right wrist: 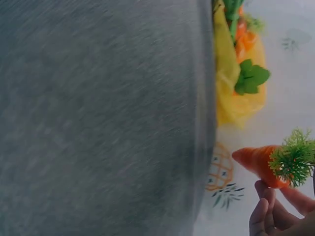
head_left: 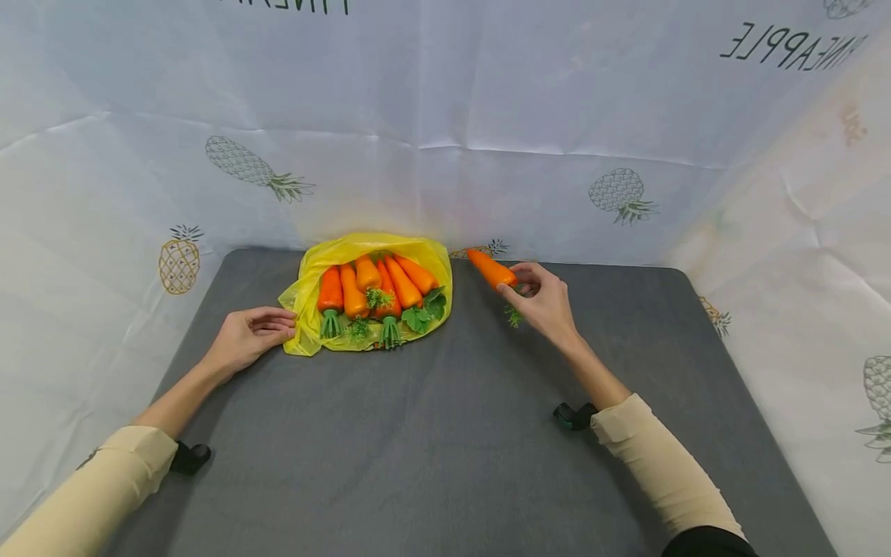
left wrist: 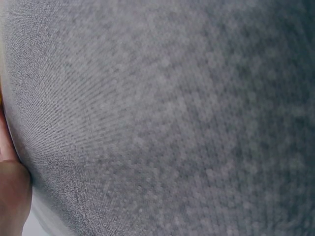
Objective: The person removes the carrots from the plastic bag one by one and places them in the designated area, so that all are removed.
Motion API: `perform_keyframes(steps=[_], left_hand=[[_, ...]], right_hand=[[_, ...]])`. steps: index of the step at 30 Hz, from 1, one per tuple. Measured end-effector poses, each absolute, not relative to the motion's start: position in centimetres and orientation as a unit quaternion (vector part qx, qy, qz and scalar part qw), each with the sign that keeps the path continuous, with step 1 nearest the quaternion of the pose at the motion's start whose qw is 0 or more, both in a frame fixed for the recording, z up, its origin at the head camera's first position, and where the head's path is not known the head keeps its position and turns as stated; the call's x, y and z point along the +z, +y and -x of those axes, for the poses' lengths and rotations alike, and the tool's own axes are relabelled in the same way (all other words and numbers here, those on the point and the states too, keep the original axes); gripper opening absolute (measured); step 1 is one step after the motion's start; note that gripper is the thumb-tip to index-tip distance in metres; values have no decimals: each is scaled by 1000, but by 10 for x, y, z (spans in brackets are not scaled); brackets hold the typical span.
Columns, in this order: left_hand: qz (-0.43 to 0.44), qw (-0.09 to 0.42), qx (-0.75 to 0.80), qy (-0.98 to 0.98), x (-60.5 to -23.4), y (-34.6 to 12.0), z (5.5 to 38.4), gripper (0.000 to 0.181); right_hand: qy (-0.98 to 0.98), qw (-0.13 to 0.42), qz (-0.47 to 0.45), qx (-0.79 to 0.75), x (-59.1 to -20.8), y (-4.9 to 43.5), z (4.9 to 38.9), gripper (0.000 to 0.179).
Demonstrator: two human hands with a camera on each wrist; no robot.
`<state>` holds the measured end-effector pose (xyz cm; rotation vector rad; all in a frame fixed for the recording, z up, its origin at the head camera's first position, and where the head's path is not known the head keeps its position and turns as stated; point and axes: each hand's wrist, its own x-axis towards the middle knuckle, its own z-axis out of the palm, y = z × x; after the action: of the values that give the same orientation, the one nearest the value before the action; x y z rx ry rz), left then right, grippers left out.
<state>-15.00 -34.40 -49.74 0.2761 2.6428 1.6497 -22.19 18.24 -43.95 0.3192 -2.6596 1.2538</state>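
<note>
A yellow plastic bag (head_left: 379, 244) lies with its mouth spread at the far side of the table, several orange toy carrots (head_left: 353, 290) with green tops inside it. At the bag's left edge, my left hand (head_left: 249, 339) pinches the plastic between thumb and fingers. To the right of the bag, my right hand (head_left: 546, 305) grips a single carrot (head_left: 491, 269) near its leafy end, its tip pointing up and left. In the right wrist view this carrot's frilly green top (right wrist: 295, 160) shows clearly. Only part of my left hand (left wrist: 14, 194) appears in the left wrist view.
The dark grey table (head_left: 390, 456) ends just behind the bag. A white cloth (head_left: 445, 186) printed with pineapples hangs behind and at both sides. Black wrist straps (head_left: 189, 458) sit on both forearms.
</note>
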Motion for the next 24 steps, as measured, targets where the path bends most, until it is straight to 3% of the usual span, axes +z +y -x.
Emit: perform_keyframes(steps=[24], left_hand=[[-80,6,521,850,-497,-344,150,34]], right_hand=[[-928,56,-97,354,-470,189,233,45]])
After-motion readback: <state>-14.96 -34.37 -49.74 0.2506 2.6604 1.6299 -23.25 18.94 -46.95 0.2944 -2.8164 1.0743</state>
